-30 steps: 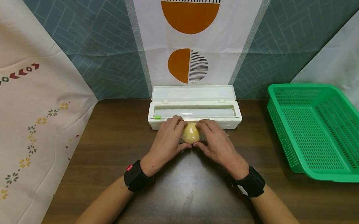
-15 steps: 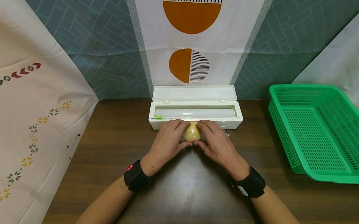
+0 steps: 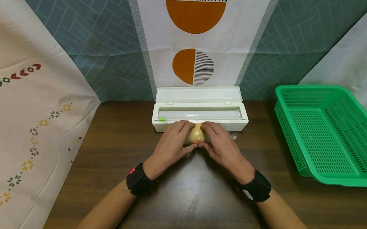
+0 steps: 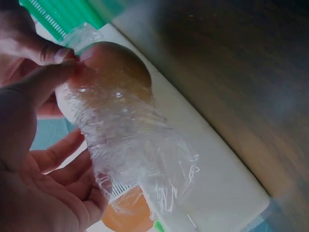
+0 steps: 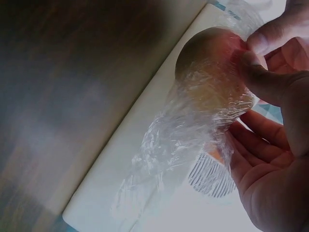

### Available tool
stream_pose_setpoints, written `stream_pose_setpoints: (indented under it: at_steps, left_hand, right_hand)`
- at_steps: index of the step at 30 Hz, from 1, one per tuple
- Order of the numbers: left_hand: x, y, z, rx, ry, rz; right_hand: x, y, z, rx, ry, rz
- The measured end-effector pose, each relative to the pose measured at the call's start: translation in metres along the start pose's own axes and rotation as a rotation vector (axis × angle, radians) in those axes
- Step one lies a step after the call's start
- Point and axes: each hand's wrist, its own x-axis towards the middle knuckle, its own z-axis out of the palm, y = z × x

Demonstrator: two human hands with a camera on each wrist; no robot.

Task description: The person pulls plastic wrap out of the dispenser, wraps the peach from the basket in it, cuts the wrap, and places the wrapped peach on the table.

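A round yellow fruit with a reddish patch (image 3: 196,134) is held between both hands, in front of a white box. Crumpled clear film (image 4: 140,145) wraps it and trails off both sides, also seen in the right wrist view (image 5: 178,130). My left hand (image 3: 171,144) grips its left side, thumb on the near face and fingers curled behind. From the right, my right hand (image 3: 224,148) grips it the same way. The two thumb tips nearly meet on the reddish patch.
The white box (image 3: 201,125) stands with its lid (image 3: 199,95) up and a roll (image 3: 198,114) inside. A green slider (image 3: 162,119) sits at its left end. At the right is a green basket (image 3: 340,143). Patterned cloths hang behind and at the left.
The fruit has tilted slightly and moved a little toward the box, its reddish patch now showing near the thumbs. Both hands keep their grip and have barely moved.
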Motion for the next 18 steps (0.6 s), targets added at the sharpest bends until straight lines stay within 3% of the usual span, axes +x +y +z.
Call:
stream_pose_setpoints:
  at_steps: [8,18]
  left_hand:
    - [-0.0003,0.0001,0.0025,0.035,-0.006,0.009]
    - [-0.0008,-0.0005,0.0016,-0.004,-0.015,-0.007]
  right_hand:
    - [0.0004,0.0009,0.0018,0.011,0.015,-0.026]
    - [0.0004,0.0013,0.0042,0.027,-0.007,-0.03]
